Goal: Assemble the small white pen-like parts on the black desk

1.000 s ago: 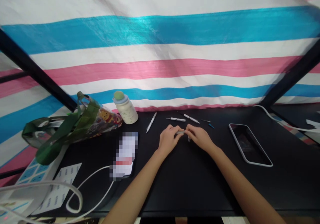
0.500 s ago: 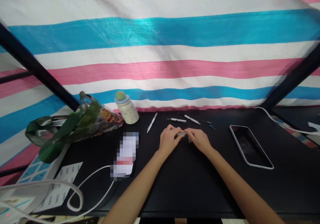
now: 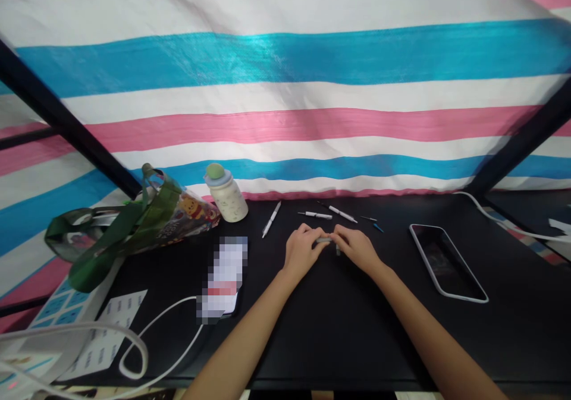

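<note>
Over the middle of the black table my left hand (image 3: 304, 248) is closed in a pinch on a slim pale grey piece (image 3: 323, 239), mostly covered by the fingers. My right hand (image 3: 355, 247) is closed too, its fingertips meeting the right end of that piece; what they grip is hidden. A small greyish stub (image 3: 338, 250) shows just below the right fingers. Beyond the hands lie a white pen (image 3: 272, 219), a second white pen (image 3: 317, 214) with a thin dark tip sticking out leftward, and a third white pen (image 3: 342, 213). A thin short rod (image 3: 369, 218) and a small blue piece (image 3: 378, 227) lie right of them.
A phone with a blurred screen (image 3: 223, 278) and white cable (image 3: 173, 302) lies left; another phone (image 3: 448, 263) lies right. A cream bottle (image 3: 229, 201) and green bag (image 3: 151, 224) stand back left. Printed paper (image 3: 111, 331) lies front left. A striped sheet (image 3: 312, 126) hangs behind.
My right fingers have shifted slightly, and a little more of the greyish stub shows below them. My left hand and the things on the table stay as they were.
</note>
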Action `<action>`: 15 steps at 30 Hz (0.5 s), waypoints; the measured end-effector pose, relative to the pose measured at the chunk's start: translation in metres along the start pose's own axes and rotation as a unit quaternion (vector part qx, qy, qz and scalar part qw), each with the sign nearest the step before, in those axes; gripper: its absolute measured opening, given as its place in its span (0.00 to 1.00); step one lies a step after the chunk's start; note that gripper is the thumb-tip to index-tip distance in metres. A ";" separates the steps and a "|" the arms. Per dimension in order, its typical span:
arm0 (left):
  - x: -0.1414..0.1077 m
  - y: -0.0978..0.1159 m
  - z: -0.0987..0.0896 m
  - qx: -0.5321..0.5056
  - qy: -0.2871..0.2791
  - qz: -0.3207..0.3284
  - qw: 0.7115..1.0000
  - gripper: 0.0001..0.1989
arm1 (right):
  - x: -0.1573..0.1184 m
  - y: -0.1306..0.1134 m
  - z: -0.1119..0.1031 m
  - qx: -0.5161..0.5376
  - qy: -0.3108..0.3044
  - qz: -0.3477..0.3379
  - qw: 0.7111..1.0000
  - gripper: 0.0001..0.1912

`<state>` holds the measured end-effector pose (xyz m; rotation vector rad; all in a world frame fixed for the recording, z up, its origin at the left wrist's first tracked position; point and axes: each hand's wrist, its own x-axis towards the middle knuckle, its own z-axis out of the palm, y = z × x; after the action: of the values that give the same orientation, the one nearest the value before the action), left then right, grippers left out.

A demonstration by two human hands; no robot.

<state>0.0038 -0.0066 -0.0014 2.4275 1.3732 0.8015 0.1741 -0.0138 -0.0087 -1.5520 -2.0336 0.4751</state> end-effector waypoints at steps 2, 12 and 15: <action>0.000 0.000 0.000 0.001 0.001 -0.002 1.000 0.05 | 0.000 0.000 0.000 -0.014 0.005 -0.001 1.000 0.18; 0.000 0.000 0.001 0.014 0.017 0.019 1.000 0.04 | -0.002 0.000 0.003 -0.044 0.022 0.015 0.999 0.21; 0.000 0.002 0.001 0.019 0.009 0.022 1.000 0.06 | -0.001 0.002 0.004 -0.065 0.022 0.024 0.997 0.20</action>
<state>0.0057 -0.0077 -0.0018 2.4938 1.3572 0.8163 0.1736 -0.0145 -0.0128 -1.6771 -2.0318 0.3287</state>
